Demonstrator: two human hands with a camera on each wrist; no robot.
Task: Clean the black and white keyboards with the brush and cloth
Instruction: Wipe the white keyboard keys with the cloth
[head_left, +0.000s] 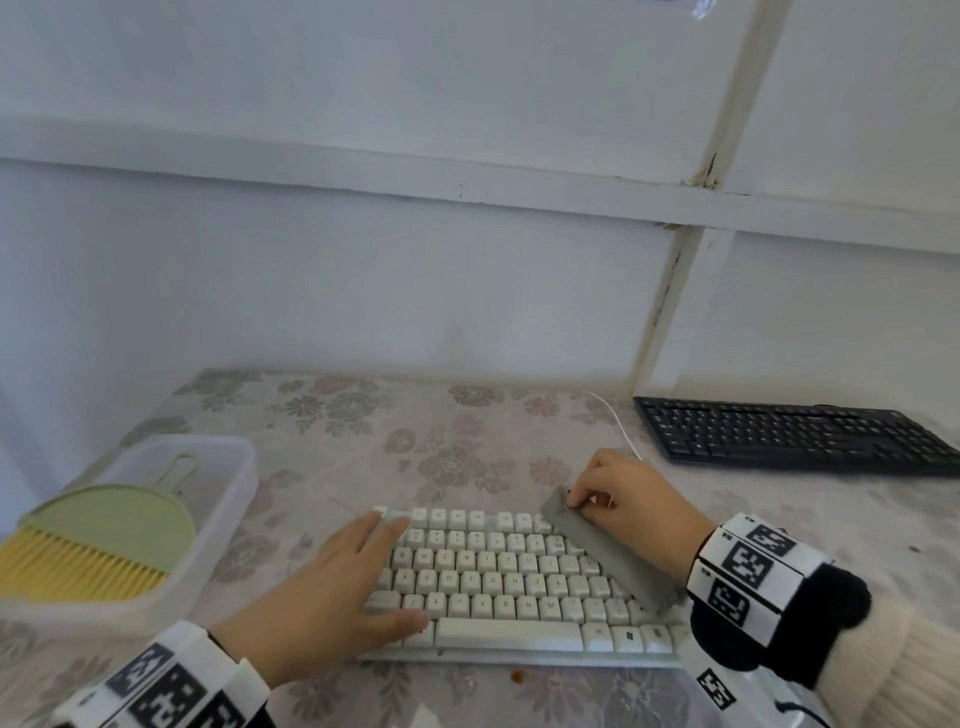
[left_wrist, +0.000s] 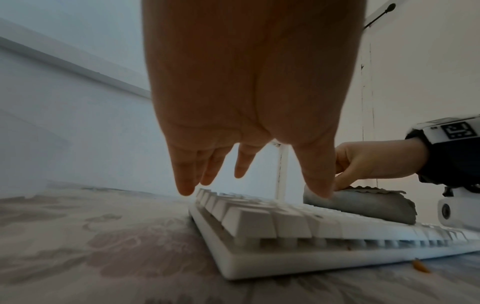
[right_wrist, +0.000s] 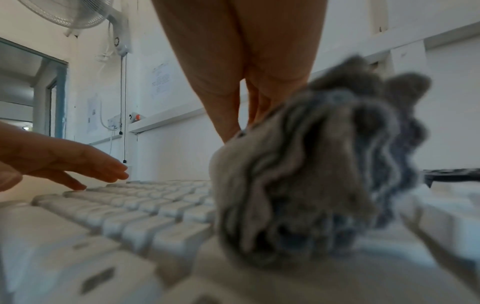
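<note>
Soft, even daylight with faint shadows; the wrist views are backlit, edge-warped, and blurred up close.

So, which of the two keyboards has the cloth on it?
The white keyboard, close in front of the person. The grey cloth lies across its right side under the right hand. The black keyboard, far right, is bare.

Right hand (right_wrist: 241, 67) comes down from top, fingertips (right_wrist: 230, 131) pinching far end of rolled grey cloth (right_wrist: 306, 168), which lies on white keyboard (right_wrist: 135, 207). Left hand (right_wrist: 52, 158) at left, fingers straight, fingertip touching keys. Black keyboard (right_wrist: 451, 173) edge far right. Wall fan (right_wrist: 78, 14) top left
</note>
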